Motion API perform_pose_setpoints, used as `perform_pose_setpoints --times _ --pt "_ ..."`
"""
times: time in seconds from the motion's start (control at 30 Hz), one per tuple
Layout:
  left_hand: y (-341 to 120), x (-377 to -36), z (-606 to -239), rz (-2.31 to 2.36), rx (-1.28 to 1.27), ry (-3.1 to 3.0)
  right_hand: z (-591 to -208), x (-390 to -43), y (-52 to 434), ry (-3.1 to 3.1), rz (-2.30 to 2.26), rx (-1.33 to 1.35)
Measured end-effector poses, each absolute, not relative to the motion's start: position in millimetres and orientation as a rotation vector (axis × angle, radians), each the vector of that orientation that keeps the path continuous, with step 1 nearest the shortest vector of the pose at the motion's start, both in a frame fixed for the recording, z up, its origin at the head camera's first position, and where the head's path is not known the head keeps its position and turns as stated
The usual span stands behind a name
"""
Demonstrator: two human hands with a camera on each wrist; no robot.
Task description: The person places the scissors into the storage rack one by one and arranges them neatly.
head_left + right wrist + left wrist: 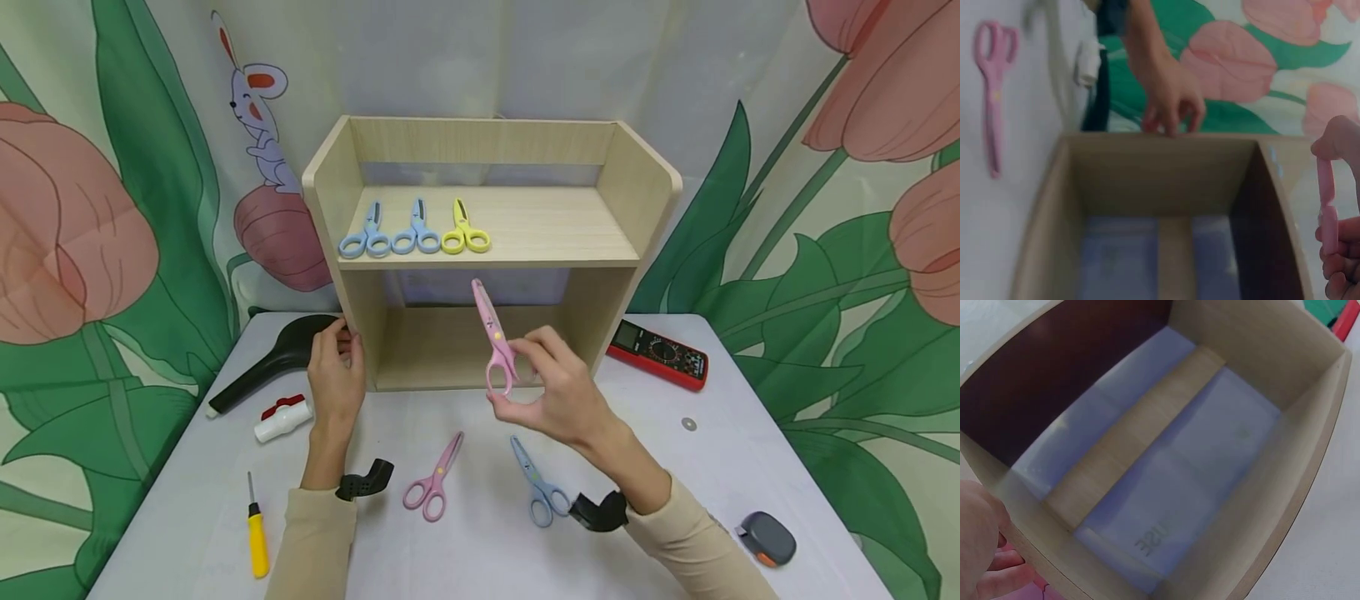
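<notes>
In the head view my right hand (562, 392) pinches pink scissors (493, 333) by the handle loops, blades pointing up, in front of the shelf's lower opening. In the right wrist view these scissors (1329, 206) appear edge-on between thumb and fingers. My left hand (336, 375) rests at the left side panel of the wooden shelf (480, 225), fingers bent at its edge. Two blue scissors (365, 233) and yellow scissors (463, 229) lie in a row on the upper board. More pink scissors (435, 479) and blue scissors (540, 483) lie on the table before the shelf.
A black long-handled object (273, 362) and a white bottle-like item with red (283, 417) lie left of the shelf, a yellow screwdriver (257, 533) nearer. On the right are a red multimeter (660, 354), a small round disc (688, 423) and a grey tape measure (767, 537).
</notes>
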State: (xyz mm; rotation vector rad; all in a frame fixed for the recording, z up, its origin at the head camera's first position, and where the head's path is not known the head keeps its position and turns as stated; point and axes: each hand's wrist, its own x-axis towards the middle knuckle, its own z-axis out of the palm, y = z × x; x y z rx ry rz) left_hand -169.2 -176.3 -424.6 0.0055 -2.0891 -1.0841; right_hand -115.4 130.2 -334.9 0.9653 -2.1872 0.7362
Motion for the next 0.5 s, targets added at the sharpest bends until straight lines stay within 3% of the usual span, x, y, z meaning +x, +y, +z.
perform_pose_setpoints --times 0.5 --pt "-176.1 -169.5 -425.3 -1.099 0.004 -2.088 -245.2 -206.6 137.3 -2.325 0.700 0.691"
